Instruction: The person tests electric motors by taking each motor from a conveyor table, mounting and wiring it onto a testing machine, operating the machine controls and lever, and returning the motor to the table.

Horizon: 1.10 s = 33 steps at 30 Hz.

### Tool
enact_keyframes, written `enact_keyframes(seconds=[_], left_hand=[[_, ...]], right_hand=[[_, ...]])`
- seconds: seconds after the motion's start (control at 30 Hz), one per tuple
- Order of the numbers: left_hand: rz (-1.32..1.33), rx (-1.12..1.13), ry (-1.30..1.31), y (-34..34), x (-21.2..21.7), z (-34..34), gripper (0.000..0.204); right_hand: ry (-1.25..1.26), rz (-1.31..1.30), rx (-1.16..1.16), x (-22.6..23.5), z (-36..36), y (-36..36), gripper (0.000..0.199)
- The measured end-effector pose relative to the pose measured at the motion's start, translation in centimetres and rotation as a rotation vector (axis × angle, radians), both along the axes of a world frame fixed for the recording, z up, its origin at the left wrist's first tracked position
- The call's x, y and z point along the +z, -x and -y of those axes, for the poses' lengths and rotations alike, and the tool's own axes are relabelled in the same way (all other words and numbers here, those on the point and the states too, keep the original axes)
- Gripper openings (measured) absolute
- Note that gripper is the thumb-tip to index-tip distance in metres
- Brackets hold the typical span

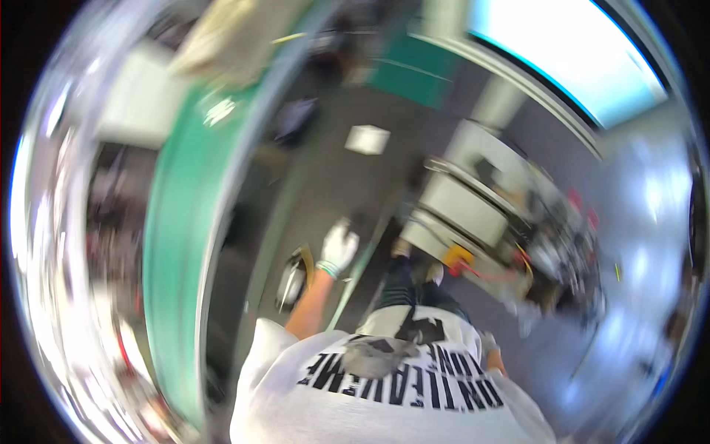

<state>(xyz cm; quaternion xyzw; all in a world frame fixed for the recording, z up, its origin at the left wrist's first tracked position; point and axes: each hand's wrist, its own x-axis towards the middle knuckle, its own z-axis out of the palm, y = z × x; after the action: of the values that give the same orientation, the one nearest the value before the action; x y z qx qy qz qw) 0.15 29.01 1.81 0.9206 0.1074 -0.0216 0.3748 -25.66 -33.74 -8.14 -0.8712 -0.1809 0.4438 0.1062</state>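
Head view, heavily blurred, looking straight down the person's own front: the left hand (339, 249) in a white glove with a green cuff is stretched forward on a bare forearm; whether it is open or clenched I cannot tell through the blur, and nothing shows clearly in its grip; just below and to the left of that hand lies a rounded metal thing (292, 277) with a yellowish rim on the dark floor (325, 174), its long axis running roughly along the forearm, close to the hand but apart from it as far as can be seen; the right hand (494, 360) is barely visible low beside the pale printed shirt (384, 385), its state unreadable, so the left is plainly the nearer; a long green bench (181, 244) sweeps down left of the hand; a pale machine (462, 207) stands to the right.
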Motion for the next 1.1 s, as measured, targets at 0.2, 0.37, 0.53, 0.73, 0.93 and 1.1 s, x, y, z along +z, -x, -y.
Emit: enact_keyframes(seconds=[0.2,0.37,0.53,0.73,0.93,1.1], left_hand=[[-0.134,0.965,-0.15,33.9,2.9,-0.8,0.039],[-0.101,2.096,0.295,59.1,0.9,9.8,0.033],[0.002,2.163,0.343,62.2,-1.5,14.4,0.038],[0.087,1.831,-0.327,55.2,-0.6,-1.6,0.041],[-0.152,1.675,-0.484,56.4,-0.1,-13.7,0.073],[-0.281,1.703,-0.459,61.3,-2.5,-14.2,0.081]], right_hand=[[0.111,-0.217,-0.353,0.5,-10.2,-19.1,0.063],[0.048,-0.167,0.07,-7.8,-21.4,-20.4,0.071],[-0.195,-0.224,0.456,-5.1,-32.7,-22.2,0.064],[-0.049,-0.088,0.996,1.7,-51.2,-21.4,0.05],[-0.311,0.278,0.72,6.9,-61.8,-10.7,0.057],[-0.362,0.366,0.547,11.4,-64.8,-5.0,0.055]])
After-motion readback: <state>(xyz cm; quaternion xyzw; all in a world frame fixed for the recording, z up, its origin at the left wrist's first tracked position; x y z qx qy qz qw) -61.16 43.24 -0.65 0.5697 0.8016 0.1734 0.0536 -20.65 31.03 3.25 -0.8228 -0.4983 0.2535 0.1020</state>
